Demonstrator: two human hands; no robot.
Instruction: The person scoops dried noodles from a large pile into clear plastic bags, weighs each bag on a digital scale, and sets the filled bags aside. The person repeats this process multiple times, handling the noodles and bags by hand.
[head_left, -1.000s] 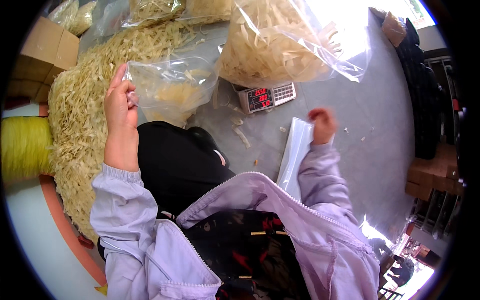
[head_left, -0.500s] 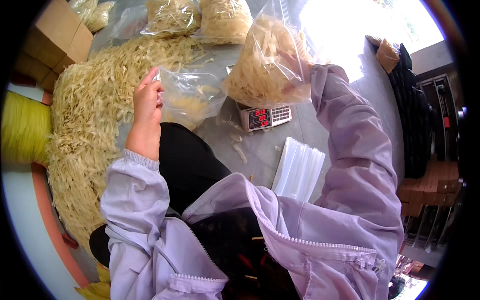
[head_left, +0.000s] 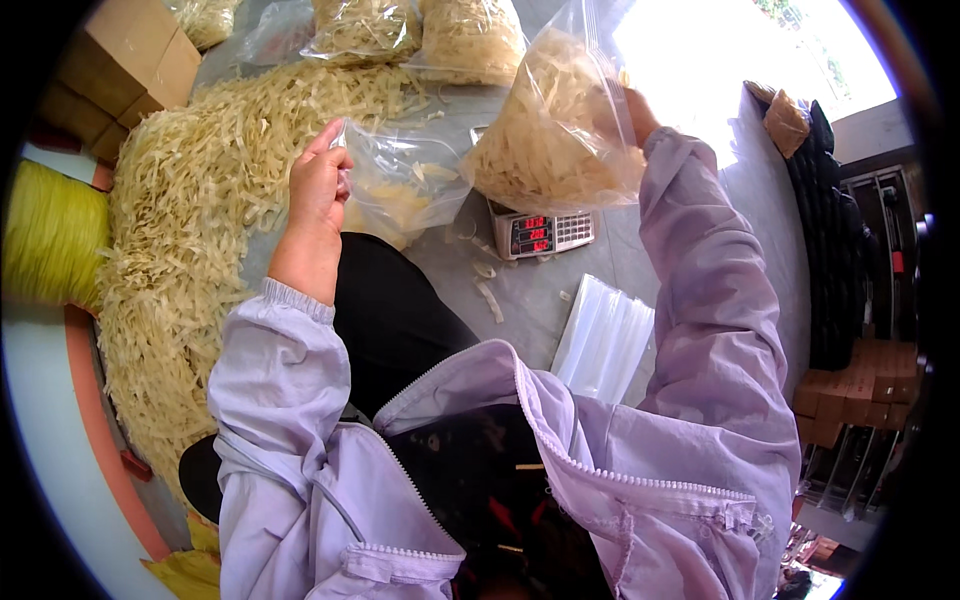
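My left hand (head_left: 322, 190) is closed on the edge of a clear plastic bag (head_left: 440, 195), which has some pale strips at its bottom. To its right, a fuller clear zip bag (head_left: 560, 135), packed with pale yellow dried strips, stands over a small digital scale (head_left: 548, 236) with a red display and keypad. My right hand (head_left: 640, 118) is at the right side of this fuller bag, its fingers mostly hidden by plastic and strips. Whether they grip anything does not show.
A large heap of loose strips (head_left: 170, 250) spreads along the left. Filled bags (head_left: 470, 40) stand at the back. Flat plastic bags (head_left: 603, 335) lie in front of the scale. Cardboard boxes (head_left: 130, 60) and a yellow bundle (head_left: 50, 235) are at the left edge.
My right hand has drawn back toward the right side of the fuller bag; more of it shows. The scale's red figures differ. My left hand still holds its bag.
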